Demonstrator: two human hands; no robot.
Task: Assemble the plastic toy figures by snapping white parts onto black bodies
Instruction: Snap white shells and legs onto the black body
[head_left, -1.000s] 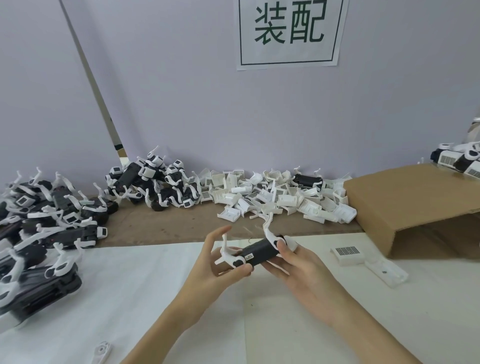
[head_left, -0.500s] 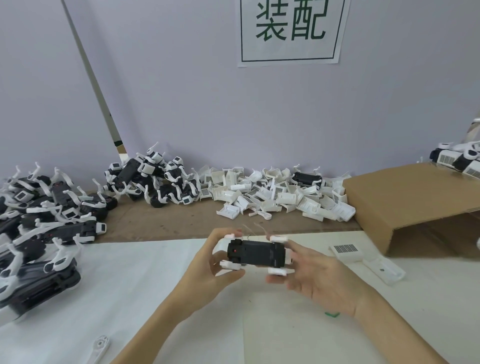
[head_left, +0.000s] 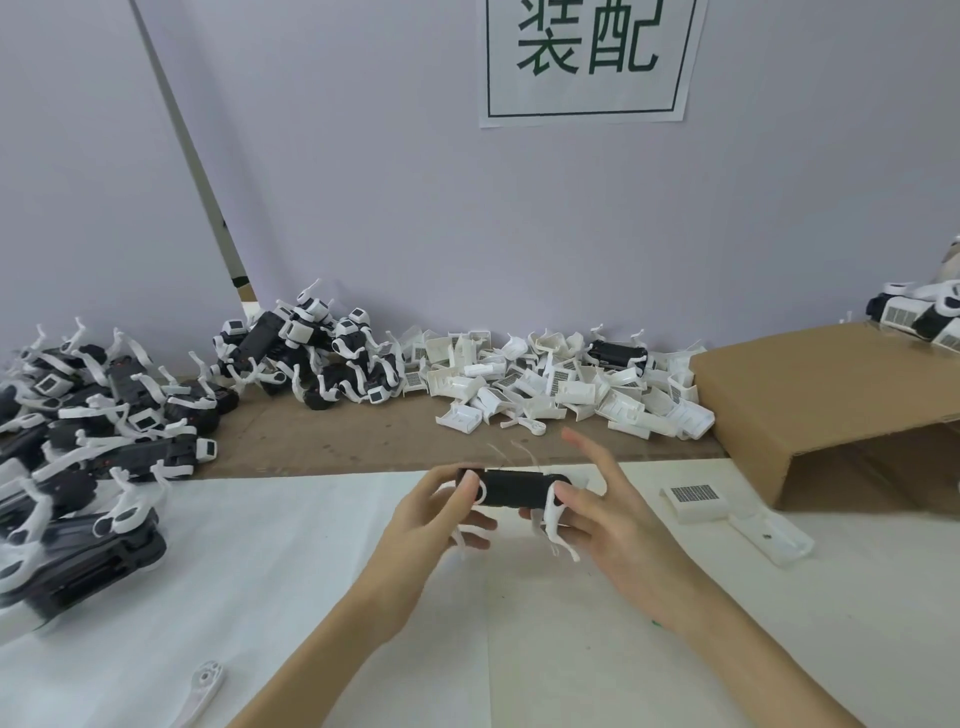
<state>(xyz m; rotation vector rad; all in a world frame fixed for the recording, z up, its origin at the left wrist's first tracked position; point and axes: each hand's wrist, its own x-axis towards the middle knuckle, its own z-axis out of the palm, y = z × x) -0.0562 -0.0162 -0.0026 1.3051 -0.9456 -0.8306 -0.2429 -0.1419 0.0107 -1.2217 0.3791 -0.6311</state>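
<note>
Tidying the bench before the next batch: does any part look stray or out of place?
Yes. One lone black body lies in the pile of white parts by the wall, away from the black piles on the left. A single white part also lies alone on the white table near its front edge.
</note>
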